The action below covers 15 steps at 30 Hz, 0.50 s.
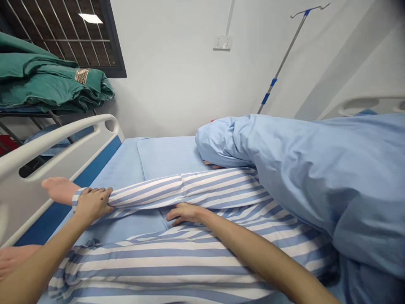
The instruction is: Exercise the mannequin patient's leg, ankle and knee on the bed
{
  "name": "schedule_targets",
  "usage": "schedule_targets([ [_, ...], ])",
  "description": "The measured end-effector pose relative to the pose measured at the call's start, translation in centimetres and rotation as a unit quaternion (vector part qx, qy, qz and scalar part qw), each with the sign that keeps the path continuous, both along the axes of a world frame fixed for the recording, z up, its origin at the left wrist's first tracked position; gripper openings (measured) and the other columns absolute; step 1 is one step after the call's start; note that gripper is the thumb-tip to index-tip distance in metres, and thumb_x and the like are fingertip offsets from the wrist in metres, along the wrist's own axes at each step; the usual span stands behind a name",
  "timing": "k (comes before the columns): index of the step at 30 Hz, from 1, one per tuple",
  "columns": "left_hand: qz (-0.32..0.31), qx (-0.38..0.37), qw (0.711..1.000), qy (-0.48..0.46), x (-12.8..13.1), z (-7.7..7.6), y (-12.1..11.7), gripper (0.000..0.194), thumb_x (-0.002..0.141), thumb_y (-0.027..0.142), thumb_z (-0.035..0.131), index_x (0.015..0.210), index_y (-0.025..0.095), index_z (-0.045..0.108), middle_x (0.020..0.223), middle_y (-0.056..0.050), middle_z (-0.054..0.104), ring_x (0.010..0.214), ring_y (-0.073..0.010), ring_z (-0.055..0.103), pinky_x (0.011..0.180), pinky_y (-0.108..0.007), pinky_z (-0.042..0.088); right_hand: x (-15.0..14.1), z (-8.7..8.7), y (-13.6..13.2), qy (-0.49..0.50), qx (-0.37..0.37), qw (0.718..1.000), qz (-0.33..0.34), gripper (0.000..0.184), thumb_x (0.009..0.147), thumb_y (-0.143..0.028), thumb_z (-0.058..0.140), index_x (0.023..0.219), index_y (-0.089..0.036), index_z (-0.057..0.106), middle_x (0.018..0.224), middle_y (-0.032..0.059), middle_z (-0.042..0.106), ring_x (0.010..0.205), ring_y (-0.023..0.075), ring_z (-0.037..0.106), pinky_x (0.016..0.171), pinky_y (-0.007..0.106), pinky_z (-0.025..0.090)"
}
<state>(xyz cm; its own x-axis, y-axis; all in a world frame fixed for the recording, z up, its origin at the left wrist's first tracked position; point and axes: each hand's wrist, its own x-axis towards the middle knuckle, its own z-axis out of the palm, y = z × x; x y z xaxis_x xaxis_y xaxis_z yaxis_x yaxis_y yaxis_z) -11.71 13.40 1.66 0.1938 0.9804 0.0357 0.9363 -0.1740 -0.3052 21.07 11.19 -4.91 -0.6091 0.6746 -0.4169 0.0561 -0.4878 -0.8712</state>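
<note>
Right hand (183, 212), loosely spread, has the far leg (190, 189) at 12 o'clock, its axis running 9-to-3; left hand (94, 203), nearer the foot (60, 190), is wrapped around its lower end.

Near foot (17, 258) cut by left edge, quilt (310, 164) by right.

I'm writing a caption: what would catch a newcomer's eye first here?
Probably the striped trousers across the bed, with the left hand around the far trouser leg at its ankle end and the right hand at its lower edge, near the middle. Next, likely the light-blue quilt heaped at the right, then the green fabric at upper left.
</note>
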Motion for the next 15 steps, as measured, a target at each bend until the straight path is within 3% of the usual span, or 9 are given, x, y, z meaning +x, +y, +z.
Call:
schedule_targets([
  [4,0.044,0.014,0.997,-0.057,0.9,-0.4,0.1,0.043,0.064,0.043,0.049,0.101,0.021,0.054,0.101,-0.011,0.064,0.100,-0.0285,0.053,0.090,-0.038,0.027,-0.2,0.3,-0.1,0.049,0.059,0.994,-0.079,0.051,0.057,-0.028,0.073,0.104,-0.019,0.057,0.107,0.0078,0.054,0.098,0.0211,0.054,0.075,0.033,0.049],
  [8,0.070,0.032,0.992,-0.101,3.1,-0.3,0.6,0.041,0.064,0.047,0.049,0.097,0.023,0.055,0.098,-0.009,0.065,0.096,-0.0279,0.054,0.086,-0.037,0.028,0.1,1.4,0.2,0.071,0.158,0.976,-0.131,0.054,0.061,-0.027,0.070,0.111,-0.024,0.052,0.116,0.0070,0.051,0.113,0.0238,0.045,0.085,0.037,0.044],
  [12,0.081,0.055,0.983,-0.155,7.2,0.5,1.4,0.039,0.062,0.049,0.050,0.090,0.023,0.056,0.089,-0.007,0.066,0.092,-0.0283,0.055,0.081,-0.037,0.028,1.1,3.6,1.0,0.094,0.272,0.940,-0.182,0.069,0.059,-0.026,0.071,0.121,-0.027,0.041,0.120,0.0069,0.046,0.121,0.0241,0.035,0.089,0.038,0.041],
  [15,0.111,0.064,0.971,-0.203,11.2,1.2,1.5,0.038,0.060,0.046,0.053,0.092,0.024,0.056,0.088,-0.005,0.065,0.091,-0.0282,0.055,0.079,-0.037,0.028,2.4,5.3,1.8,0.115,0.350,0.899,-0.237,0.074,0.060,-0.027,0.070,0.124,-0.031,0.033,0.124,0.0052,0.041,0.120,0.0217,0.036,0.090,0.037,0.041],
])
